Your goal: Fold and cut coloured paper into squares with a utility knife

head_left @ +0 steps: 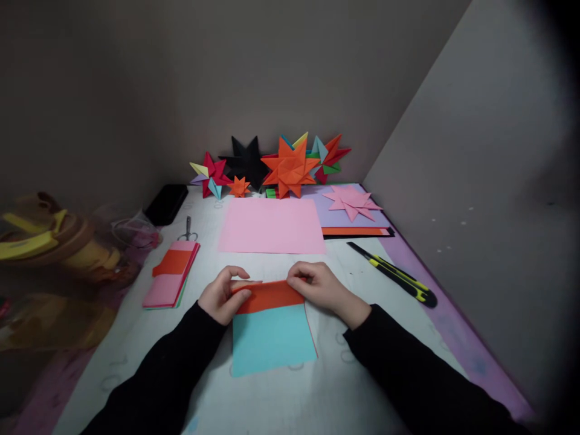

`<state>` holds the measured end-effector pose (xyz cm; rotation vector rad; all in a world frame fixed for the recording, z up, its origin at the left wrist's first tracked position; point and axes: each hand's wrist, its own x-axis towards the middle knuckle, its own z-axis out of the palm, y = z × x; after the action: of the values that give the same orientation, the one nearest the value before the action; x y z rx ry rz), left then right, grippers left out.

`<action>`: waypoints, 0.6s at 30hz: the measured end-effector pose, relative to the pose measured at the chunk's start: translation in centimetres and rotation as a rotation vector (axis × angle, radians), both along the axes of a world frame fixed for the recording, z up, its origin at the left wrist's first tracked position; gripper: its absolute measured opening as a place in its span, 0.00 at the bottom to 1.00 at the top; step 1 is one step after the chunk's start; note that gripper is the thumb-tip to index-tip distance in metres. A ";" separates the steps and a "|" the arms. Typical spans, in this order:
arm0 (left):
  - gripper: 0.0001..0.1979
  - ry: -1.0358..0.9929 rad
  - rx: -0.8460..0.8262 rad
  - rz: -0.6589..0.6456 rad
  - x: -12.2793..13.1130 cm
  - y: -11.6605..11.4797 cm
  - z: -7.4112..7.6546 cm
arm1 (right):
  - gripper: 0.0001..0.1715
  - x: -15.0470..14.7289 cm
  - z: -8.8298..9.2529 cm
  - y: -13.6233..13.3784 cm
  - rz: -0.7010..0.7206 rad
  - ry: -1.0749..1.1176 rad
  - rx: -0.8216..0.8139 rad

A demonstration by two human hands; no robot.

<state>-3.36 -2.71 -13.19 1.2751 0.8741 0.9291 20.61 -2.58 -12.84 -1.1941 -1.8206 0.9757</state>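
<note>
Between my hands is a piece of orange paper [274, 297], lying across the upper part of a light blue sheet [274, 341]. My left hand [225, 294] pinches the orange paper at its left end, thumb on top and fingers behind it. At the upper right corner, my right hand [319, 289] grips the same paper between thumb and curled fingers. A thin reddish edge shows along the right side of the blue sheet. Past my hands lies a flat pink sheet [272, 226].
On the left are a stack of coloured paper [170, 284], small scissors [188, 231] and a black phone-like object [166, 204]. A box cutter [394, 275] lies right. Folded paper stars [290, 166] line the wall; a pink star [352, 202] rests on lilac sheets [326, 211].
</note>
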 end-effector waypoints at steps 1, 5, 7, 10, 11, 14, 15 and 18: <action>0.14 0.026 0.020 -0.001 0.0 0.0 -0.2 | 0.07 -0.2 0.2 0.0 -0.029 -0.043 0.083; 0.13 0.130 0.076 -0.025 0.2 -0.3 -0.9 | 0.08 -1.3 0.9 -0.5 -0.033 -0.186 0.356; 0.12 0.174 0.092 -0.026 0.5 -0.6 -1.1 | 0.08 -2.0 1.0 -0.9 0.024 -0.270 0.420; 0.12 0.196 0.100 -0.003 0.9 -1.1 -1.3 | 0.09 -3.1 1.1 -1.5 0.080 -0.361 0.440; 0.12 0.187 0.100 0.004 1.0 -1.1 -1.2 | 0.08 -3.3 1.1 -1.6 0.087 -0.373 0.436; 0.11 0.127 0.089 0.018 1.0 -1.0 -0.8 | 0.08 -3.1 1.2 -1.5 0.095 -0.345 0.402; 0.11 0.095 0.074 0.027 0.9 -0.8 -0.5 | 0.08 -2.7 1.2 -1.3 0.092 -0.312 0.377; 0.12 0.000 0.008 0.065 0.3 0.0 0.3 | 0.09 -0.6 1.1 -0.4 0.059 -0.150 0.235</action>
<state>-3.06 -2.74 -12.86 1.2599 0.9173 0.9849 20.03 -2.93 -11.73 -1.0974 -2.0352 0.6959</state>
